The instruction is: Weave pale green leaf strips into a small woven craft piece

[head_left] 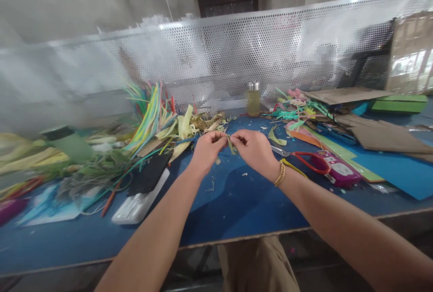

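Observation:
Over the middle of the blue tabletop, my left hand (210,147) and my right hand (253,148) meet almost fingertip to fingertip. Both are closed in a pinch on a small strip of greenish husk (232,146), most of it hidden by the fingers. A gold bracelet (280,174) circles my right wrist. Just right of that wrist lie red-handled scissors (311,162), their blades pointing toward my hand. Left of my left hand, pale dried husks (185,125) are heaped on the table. A loose green husk piece (277,136) rests beyond my right hand.
At the left stand a bundle of coloured pipe cleaners (149,116) and a green cup (69,143). A black phone (149,174) overlaps a white case (140,199). A bottle (253,99) stands before the perforated metal screen (230,48). Cardboard (389,134) and coloured paper cover the right.

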